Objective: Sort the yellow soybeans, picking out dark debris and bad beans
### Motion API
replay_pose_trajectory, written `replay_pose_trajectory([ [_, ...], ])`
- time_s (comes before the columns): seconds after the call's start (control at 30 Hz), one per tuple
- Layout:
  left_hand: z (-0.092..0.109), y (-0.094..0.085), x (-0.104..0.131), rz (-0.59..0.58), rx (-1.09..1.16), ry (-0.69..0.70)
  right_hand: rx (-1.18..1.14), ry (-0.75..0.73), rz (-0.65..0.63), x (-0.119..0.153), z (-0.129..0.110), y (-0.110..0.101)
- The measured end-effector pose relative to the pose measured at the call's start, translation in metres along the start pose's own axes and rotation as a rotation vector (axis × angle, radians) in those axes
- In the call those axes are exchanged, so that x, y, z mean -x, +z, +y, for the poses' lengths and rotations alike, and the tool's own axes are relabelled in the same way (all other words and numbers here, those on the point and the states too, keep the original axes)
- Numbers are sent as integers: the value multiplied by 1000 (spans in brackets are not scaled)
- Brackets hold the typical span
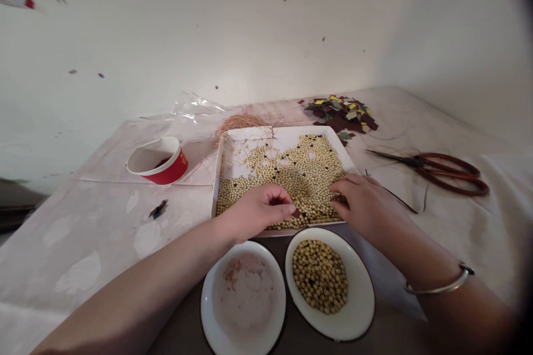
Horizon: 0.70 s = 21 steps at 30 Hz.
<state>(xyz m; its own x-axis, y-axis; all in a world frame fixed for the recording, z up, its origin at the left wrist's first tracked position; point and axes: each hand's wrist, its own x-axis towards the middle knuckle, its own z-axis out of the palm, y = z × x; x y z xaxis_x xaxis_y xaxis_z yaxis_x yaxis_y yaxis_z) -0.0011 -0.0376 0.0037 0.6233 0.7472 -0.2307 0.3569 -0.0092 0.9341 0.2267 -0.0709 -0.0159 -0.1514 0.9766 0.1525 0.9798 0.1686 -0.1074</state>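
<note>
My left hand (266, 208) is over the front of a white tray (244, 132), its thumb and forefinger pinched on a small dark red scrap (296, 213). Pale yellow beads (287, 177), with a few dark ones among them, cover much of the tray's floor. At the tray's right side, my right hand (362, 202) has its thumb and forefinger apart, low over the beads; nothing shows between them. Closer to me, a white bowl (358, 313) contains larger yellowish beads (320, 277). Left of it, another white bowl (250, 310) has reddish residue on its inside.
Scissors (437, 169) with reddish-brown handles lie on the right. Behind the tray are a pile of coloured scraps (345, 113), a bundle of reddish fibres (239, 123) and clear plastic (195, 108). A red-and-white paper cup (172, 171) stands left on the pale tablecloth (104, 222).
</note>
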Motion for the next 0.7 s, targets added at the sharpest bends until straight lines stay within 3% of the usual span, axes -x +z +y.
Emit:
replay_pose_trajectory([
  [0.3, 0, 0, 1, -1, 9, 1, -91, -36, -79, -2, -4, -4],
  [0.7, 1, 0, 1, -5, 16, 1, -338, -70, -100, -4, -4, 9],
])
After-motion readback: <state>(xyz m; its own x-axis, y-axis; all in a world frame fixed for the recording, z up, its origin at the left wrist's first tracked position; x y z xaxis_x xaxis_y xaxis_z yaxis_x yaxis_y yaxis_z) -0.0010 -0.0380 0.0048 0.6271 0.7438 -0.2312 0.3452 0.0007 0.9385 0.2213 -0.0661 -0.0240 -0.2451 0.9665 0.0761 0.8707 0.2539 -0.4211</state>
